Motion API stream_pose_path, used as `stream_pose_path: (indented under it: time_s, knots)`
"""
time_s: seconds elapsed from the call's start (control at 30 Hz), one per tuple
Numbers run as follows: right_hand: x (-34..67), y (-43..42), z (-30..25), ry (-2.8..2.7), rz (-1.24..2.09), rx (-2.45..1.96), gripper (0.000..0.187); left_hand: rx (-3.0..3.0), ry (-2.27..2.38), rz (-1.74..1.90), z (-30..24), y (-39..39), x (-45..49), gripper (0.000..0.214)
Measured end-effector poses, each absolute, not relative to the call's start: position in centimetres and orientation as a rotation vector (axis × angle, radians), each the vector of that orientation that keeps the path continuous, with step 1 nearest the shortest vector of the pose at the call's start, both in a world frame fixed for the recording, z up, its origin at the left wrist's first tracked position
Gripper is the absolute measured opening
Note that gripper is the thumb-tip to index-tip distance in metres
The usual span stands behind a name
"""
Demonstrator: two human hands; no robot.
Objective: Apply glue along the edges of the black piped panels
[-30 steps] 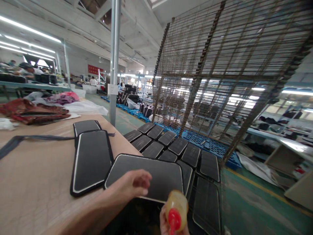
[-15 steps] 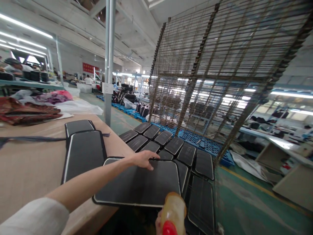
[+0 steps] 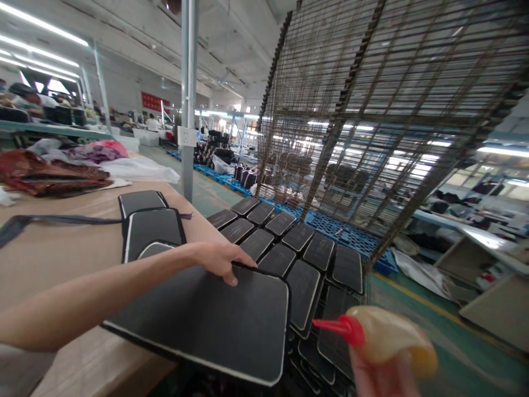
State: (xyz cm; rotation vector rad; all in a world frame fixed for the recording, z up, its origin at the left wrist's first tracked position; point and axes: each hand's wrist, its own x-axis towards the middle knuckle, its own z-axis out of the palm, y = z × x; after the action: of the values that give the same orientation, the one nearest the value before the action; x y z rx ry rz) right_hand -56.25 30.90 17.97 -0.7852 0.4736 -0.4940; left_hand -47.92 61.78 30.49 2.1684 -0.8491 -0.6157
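My left hand grips the far edge of a black panel, its thumb on top and its fingers out of sight beneath. This panel has rounded corners and a pale line running round its border. It is held tilted over the table's edge. In my right hand is a squeeze bottle of yellowish, see-through plastic. Its red nozzle points left toward the panel, apart from it. More black panels of the same kind lie overlapping on the table.
Rows of similar panels rest on a wire rack beyond my hands. Tall wire rack sections lean upright behind them, beside a blue pallet. A metal post stands at the table's far edge. Fabric is heaped at left.
My left hand has drawn the panel left and nearer, off the rows. The bottle has swung out to the right, and its nozzle now points left.
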Motion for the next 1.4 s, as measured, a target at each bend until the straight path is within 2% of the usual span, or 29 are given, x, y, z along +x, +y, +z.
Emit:
stream_pose_path:
  time_s: [0.17, 0.33, 0.6, 0.83, 1.03, 1.2, 1.4]
  knots:
    - [-55.6, 31.3, 20.3, 0.358, -0.638, -0.961, 0.054, 2.023, -0.91, -0.747, 29.9, 62.3, -48.8, 0.054]
    - [-55.4, 31.4, 19.8, 0.238, -0.68, -1.111, 0.06, 2.072, -0.832, -0.772, 29.0, 62.9, -48.7, 0.042]
    - [-55.1, 31.9, 20.5, 0.153, -0.604, -1.11, 0.068, 1.884, -0.802, -0.876, 28.5, 63.8, -48.8, 0.044]
    - [-55.7, 32.0, 20.0, 0.271, -0.512, -1.158, 0.06, 1.811, -0.733, -0.929, 28.4, 64.2, -48.9, 0.042]
    - [-55.8, 31.2, 19.2, 0.241, -0.499, -1.192, 0.078, 1.791, -0.705, -0.979, 28.0, 64.5, -48.6, 0.044]
    - [-55.8, 30.9, 18.0, 0.128, -0.711, -1.546, 0.061, 1.77, -0.693, -0.99, 27.8, 64.6, -48.5, 0.038]
    - [-56.3, 30.7, 16.2, 0.158, -0.74, -1.55, 0.042, 1.725, -0.71, -0.962, 27.8, 64.9, -48.5, 0.034]
